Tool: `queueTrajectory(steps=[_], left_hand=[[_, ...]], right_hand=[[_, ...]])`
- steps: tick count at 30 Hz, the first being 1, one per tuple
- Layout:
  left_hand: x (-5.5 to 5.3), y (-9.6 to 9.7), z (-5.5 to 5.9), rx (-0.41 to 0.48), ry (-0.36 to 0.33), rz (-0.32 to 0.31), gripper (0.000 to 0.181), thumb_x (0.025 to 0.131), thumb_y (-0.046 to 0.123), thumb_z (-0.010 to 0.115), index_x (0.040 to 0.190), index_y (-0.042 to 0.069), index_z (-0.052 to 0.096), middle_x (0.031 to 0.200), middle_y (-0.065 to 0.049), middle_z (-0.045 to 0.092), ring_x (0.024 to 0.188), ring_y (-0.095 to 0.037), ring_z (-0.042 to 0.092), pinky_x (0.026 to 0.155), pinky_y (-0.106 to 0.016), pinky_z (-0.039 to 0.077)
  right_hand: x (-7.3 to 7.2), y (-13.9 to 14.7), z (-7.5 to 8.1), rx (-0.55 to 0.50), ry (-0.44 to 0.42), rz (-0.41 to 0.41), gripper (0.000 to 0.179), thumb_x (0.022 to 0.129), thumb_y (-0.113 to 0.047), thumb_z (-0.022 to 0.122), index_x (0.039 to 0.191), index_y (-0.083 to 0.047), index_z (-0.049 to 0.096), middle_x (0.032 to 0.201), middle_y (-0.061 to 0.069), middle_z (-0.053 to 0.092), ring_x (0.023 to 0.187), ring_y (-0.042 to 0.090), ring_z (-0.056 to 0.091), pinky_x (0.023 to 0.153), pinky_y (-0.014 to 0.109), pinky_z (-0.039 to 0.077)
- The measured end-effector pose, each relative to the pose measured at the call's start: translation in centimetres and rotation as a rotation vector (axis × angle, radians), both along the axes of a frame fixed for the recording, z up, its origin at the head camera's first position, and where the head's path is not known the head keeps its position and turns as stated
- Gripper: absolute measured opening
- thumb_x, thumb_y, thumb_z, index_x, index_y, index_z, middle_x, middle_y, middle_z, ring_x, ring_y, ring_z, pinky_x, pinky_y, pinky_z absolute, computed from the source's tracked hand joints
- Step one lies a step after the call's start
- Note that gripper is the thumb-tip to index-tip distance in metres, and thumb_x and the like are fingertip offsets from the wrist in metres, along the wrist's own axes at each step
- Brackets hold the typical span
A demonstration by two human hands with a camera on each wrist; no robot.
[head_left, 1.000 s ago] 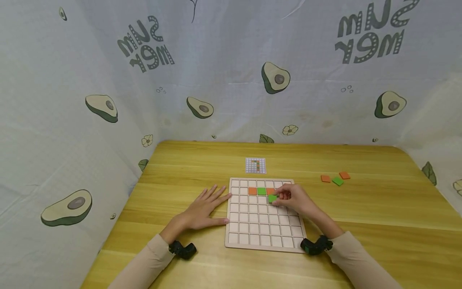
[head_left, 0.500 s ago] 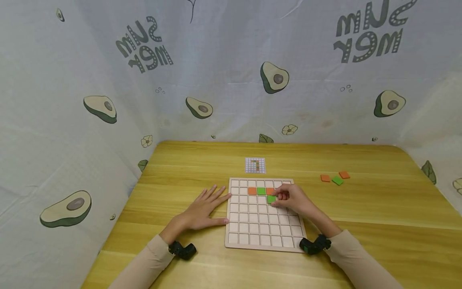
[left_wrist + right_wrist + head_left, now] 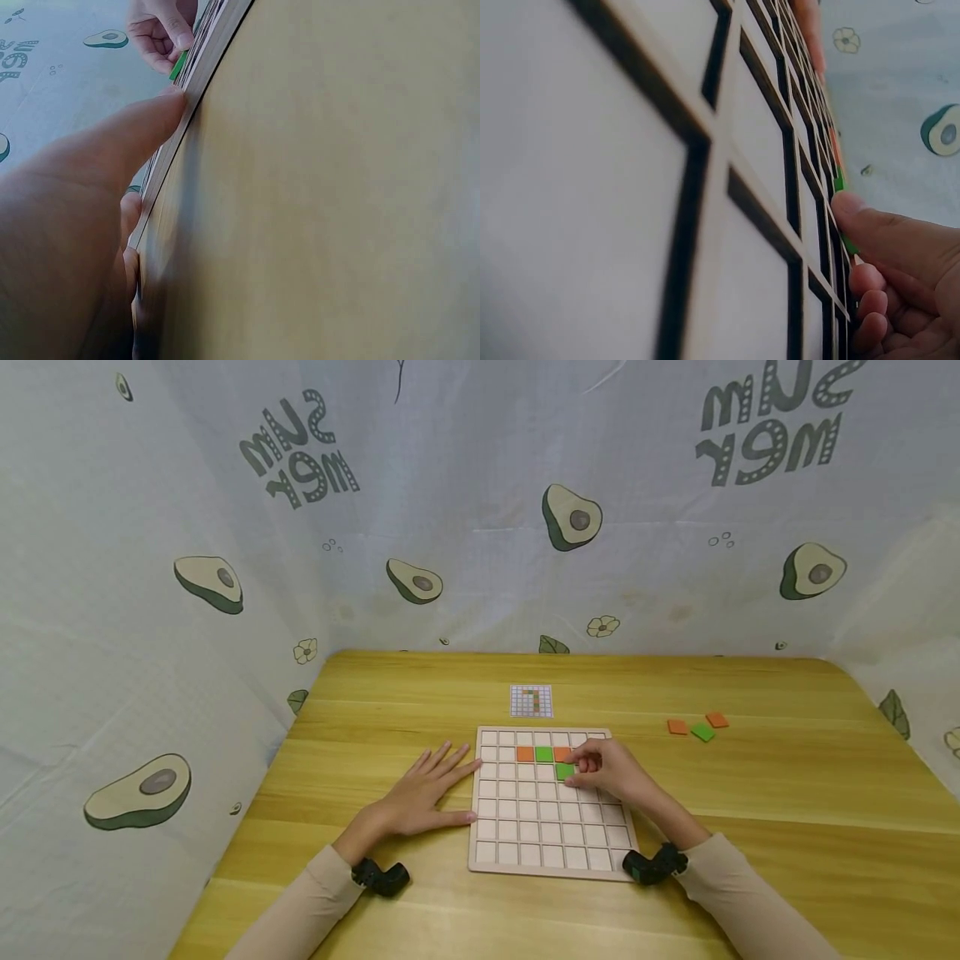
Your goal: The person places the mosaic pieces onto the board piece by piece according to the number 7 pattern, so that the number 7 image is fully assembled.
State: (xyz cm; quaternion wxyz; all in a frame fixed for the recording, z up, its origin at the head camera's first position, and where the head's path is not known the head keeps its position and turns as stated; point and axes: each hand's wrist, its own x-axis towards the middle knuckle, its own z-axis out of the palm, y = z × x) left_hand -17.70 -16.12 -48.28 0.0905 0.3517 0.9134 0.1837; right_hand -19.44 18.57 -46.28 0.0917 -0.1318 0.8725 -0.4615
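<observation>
A wooden grid board [image 3: 551,874] lies on the table. Two orange tiles [image 3: 525,754] and a green tile [image 3: 543,754] between them fill cells in its second row from the far edge. My right hand [image 3: 617,774] pinches another green tile [image 3: 565,772] between thumb and fingers, at the cell just below the right-hand orange tile. In the left wrist view this held green tile [image 3: 178,66] stands tilted at the board's surface. With fingers spread flat, my left hand [image 3: 420,797] rests on the table, its thumb and a fingertip touching the board's left edge.
Beyond the board lies a small printed card [image 3: 531,702] with a coloured grid pattern. To the right, a loose green tile [image 3: 702,732] lies between two loose orange tiles [image 3: 677,727]. A hanging cloth [image 3: 480,527] with avocado prints encloses the table's back and sides.
The right hand has shifted the green tile slightly left, lining it up with the cell below the orange tile. The left hand has stayed in place.
</observation>
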Motion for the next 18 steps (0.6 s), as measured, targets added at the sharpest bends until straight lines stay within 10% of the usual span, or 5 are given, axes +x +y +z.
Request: queueTrajectory(steps=[18], left_hand=[[0.0, 0.0, 0.0, -0.006, -0.02, 0.009, 0.083, 0.095, 0.068, 0.047, 0.161, 0.029, 0.018, 0.167, -0.002, 0.006, 0.152, -0.029, -0.002, 0.12, -0.05, -0.001]], right_hand=[[-0.1, 1.0, 0.4, -0.086, -0.034, 0.033, 0.028, 0.082, -0.006, 0.082, 0.105, 0.006, 0.072, 0.08, 0.008, 0.054, 0.073, 0.019, 0.046, 0.059, 0.022, 0.038]])
